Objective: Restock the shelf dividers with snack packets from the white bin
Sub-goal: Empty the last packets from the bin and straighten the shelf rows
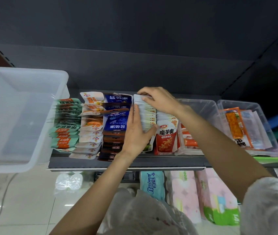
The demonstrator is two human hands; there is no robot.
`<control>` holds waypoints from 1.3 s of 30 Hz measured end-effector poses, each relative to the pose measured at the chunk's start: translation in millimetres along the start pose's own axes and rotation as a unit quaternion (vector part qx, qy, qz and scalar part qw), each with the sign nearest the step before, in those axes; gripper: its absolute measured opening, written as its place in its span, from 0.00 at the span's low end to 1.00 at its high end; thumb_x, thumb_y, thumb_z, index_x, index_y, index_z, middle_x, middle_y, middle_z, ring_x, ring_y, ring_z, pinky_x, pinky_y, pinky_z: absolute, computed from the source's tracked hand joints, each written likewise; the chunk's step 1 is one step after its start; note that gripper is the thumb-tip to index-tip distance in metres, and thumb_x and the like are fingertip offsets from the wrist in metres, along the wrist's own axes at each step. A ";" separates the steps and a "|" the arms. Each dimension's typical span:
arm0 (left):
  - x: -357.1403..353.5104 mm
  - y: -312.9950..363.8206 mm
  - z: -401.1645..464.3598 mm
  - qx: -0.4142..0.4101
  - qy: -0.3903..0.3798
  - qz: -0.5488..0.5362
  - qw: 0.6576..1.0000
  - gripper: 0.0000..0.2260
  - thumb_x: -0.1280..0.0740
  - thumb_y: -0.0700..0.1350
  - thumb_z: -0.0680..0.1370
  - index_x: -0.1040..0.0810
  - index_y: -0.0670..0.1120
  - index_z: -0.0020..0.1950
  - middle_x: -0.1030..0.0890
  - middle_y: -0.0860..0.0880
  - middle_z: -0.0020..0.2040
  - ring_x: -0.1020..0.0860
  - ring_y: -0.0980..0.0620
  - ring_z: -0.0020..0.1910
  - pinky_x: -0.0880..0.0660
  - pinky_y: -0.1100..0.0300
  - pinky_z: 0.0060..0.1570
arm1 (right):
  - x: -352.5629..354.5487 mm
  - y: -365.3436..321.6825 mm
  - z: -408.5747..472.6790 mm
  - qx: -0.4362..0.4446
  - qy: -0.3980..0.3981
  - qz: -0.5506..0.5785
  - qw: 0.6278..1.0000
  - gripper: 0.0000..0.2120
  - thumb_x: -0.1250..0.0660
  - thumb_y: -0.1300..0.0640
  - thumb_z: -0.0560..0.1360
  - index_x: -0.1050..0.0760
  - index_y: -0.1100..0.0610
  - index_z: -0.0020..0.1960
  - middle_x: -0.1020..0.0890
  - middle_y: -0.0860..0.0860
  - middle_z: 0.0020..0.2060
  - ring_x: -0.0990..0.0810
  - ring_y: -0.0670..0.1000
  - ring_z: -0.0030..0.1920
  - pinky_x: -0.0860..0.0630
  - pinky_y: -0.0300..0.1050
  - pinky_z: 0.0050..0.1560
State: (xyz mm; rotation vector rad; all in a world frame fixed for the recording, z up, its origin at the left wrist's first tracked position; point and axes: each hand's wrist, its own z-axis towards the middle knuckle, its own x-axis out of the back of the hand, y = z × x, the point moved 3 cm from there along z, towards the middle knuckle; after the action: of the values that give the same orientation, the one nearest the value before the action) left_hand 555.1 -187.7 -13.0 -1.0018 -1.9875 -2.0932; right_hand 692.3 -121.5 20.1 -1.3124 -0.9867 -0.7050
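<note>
Both hands work at one row of white snack packets point(147, 116) standing on the shelf point(135, 161) in the middle of the frame. The left hand point(135, 133) lies against the left side of that row, its fingers point(135, 112) straight along the packets and its thumb pressed to the near end, so the row is clasped between thumb and fingers. The right hand point(158, 99) reaches over from the right and rests on the far end of the row, its fingers point(146, 94) curled over the top edges of the rear packets.

The white bin point(7, 160) sits at the left of the frame, just beside the shelf rows, and looks bare inside. Next to it stand rows of green and orange packets point(65, 126), then pale packets point(90, 129), then dark blue packets point(116, 122), which touch the left hand's back. To the right of the white row stands a red and white packet point(166, 138), then two clear tubs point(207, 109) holding orange packets point(235, 126).

Below the shelf, at the lower right of the frame, stand tissue packs point(152, 184) and pink paper rolls point(184, 192) on the tiled floor point(24, 200).
</note>
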 end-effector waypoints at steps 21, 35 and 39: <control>2.5 4.5 -2.2 0.067 0.008 -0.209 0.976 0.27 0.45 0.45 0.82 0.54 0.52 0.77 0.50 0.56 0.77 0.50 0.60 0.75 0.49 0.55 0.74 | -30.4 -33.8 -53.0 -0.176 0.140 0.298 0.928 0.26 0.50 0.58 0.82 0.55 0.53 0.78 0.58 0.46 0.77 0.58 0.42 0.75 0.56 0.38 0.72; 4.8 7.0 -5.1 0.078 -0.012 -0.227 0.971 0.29 0.43 0.43 0.81 0.55 0.51 0.77 0.53 0.54 0.78 0.53 0.59 0.75 0.51 0.54 0.75 | -29.4 -26.8 -27.0 -0.062 0.024 0.020 0.998 0.24 0.52 0.53 0.83 0.52 0.55 0.77 0.51 0.48 0.77 0.58 0.44 0.76 0.63 0.45 0.75; 13.9 16.0 -15.2 0.021 -0.037 -0.158 0.987 0.31 0.41 0.40 0.80 0.54 0.49 0.78 0.54 0.55 0.78 0.54 0.61 0.75 0.53 0.59 0.74 | -15.4 -30.2 -51.1 -0.090 0.096 0.082 0.988 0.24 0.48 0.54 0.82 0.47 0.54 0.77 0.47 0.49 0.77 0.55 0.45 0.76 0.59 0.49 0.76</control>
State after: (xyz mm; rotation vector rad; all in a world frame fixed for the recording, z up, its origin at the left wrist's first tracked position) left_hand 546.0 -199.0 8.7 -0.8117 -2.3519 -2.1791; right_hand 668.6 -178.0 21.3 -1.4345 -0.6626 -0.7909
